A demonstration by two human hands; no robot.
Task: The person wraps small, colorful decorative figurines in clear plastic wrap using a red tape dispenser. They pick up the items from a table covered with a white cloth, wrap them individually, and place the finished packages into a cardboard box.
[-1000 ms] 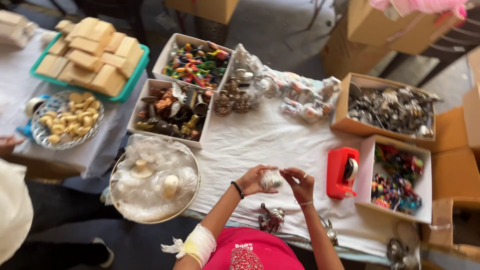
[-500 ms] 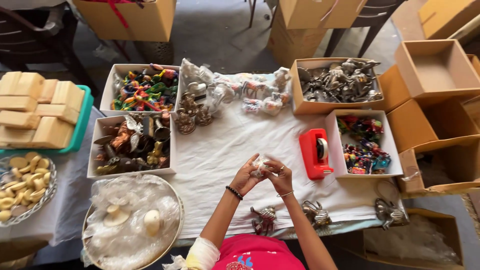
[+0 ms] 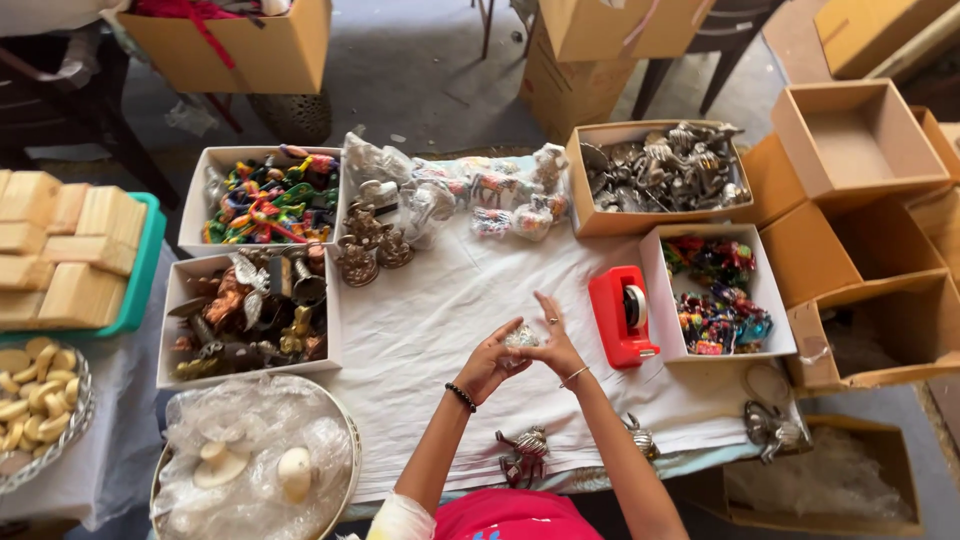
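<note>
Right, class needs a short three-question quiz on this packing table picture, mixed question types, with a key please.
1. True or false: the red tape dispenser sits right of both hands.
2. What do the left hand and right hand hold together? A) small plastic-wrapped item B) wooden block C) scissors
3. Which colour is the cloth under the hands?

Key: 1 true; 2 A; 3 white.
</note>
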